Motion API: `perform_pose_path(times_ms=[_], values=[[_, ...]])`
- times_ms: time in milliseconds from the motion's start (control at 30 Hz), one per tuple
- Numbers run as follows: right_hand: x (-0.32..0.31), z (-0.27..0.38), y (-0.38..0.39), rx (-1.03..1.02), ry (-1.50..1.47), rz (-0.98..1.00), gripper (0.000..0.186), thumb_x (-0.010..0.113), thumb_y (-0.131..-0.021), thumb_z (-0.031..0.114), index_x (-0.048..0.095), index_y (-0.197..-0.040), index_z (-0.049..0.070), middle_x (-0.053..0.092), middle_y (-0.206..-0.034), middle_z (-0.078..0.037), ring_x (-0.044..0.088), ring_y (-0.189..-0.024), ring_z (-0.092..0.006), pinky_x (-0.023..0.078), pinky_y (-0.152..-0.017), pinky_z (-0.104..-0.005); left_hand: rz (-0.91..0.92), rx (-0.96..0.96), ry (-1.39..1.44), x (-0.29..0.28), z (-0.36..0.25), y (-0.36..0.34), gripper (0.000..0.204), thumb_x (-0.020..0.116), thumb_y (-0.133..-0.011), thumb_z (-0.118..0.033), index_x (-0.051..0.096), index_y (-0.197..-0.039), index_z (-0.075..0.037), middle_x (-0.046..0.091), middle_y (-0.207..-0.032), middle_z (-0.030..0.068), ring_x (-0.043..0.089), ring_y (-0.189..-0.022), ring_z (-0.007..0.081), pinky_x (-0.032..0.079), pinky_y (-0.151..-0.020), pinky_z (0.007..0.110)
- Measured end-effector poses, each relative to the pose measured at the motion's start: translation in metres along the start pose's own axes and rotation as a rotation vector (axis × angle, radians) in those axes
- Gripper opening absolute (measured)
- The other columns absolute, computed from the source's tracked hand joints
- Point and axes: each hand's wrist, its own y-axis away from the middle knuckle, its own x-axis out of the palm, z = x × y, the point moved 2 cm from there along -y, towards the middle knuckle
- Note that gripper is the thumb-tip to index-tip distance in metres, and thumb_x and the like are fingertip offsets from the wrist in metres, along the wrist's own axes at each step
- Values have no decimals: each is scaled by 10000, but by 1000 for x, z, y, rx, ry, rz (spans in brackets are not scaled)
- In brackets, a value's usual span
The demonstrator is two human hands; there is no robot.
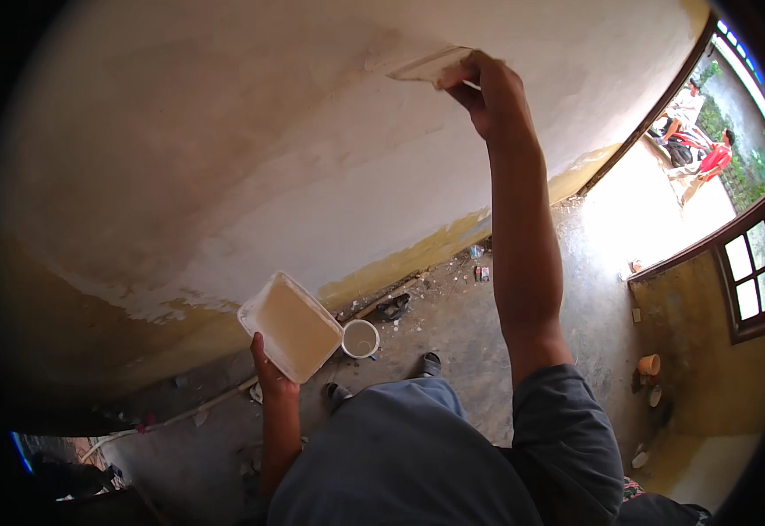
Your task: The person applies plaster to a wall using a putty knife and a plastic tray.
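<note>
My right hand (486, 86) is raised high against the wall, its fingers closed on a flat, pale putty scraper (428, 67). The scraper's edge lies at the surface of the wall (312, 167), which has a whitish coat over a yellow lower band. Lower down on the left, my left hand (275, 368) grips the rim of a rectangular tub (295, 329). The tub is tilted toward me and shows a smooth, cream-coloured paste inside. Its white rim is smeared.
A white bucket (361, 338) stands on the floor by my feet, near a dark crumpled item (393, 306). Debris lies along the wall's foot. To the right are an open doorway with people outside, a window (752, 272) and an orange pot (649, 364). A long pole (212, 401) lies at left.
</note>
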Motion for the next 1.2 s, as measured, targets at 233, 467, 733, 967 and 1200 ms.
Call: perform_pose_path(times_ms=[233,467,733,967,1200], values=[[-77,-182,74,205,-226,-316,194,474,-892,19,422,-1063,-56,583,-733,-194,611,-522,-303,577,-499,-435,13,-6,45,12,6,-1,648,623,-914,-408,427,-1428,-66,543,-1369,107,538,-1244,291,453,-1044,445],[-19,-125,4,167,-157,-369,92,482,-853,28,493,-771,-14,601,-810,-155,646,-660,-272,635,-704,-402,34,-44,39,11,5,7,652,617,-914,-414,421,-1426,-60,549,-1354,117,554,-1224,299,475,-1023,459],[22,12,6,-79,-77,-15,170,483,-885,71,552,-898,-84,605,-773,-186,621,-693,-296,589,-735,-441,42,-50,49,-4,8,11,631,583,-934,-423,416,-1431,-72,543,-1365,105,540,-1240,288,467,-1027,457],[-92,-181,50,147,-132,-334,222,456,-879,27,412,-1050,-108,583,-755,-216,624,-539,-297,605,-519,-429,48,-16,15,0,13,10,664,623,-906,-430,422,-1425,-69,547,-1357,106,542,-1235,298,464,-1033,455],[-38,-87,-15,92,-1,-343,113,520,-839,60,526,-799,-46,574,-757,-119,625,-642,-240,636,-733,-379,96,-65,47,-10,15,10,656,612,-914,-428,419,-1431,-74,544,-1365,106,532,-1250,298,460,-1033,466]])
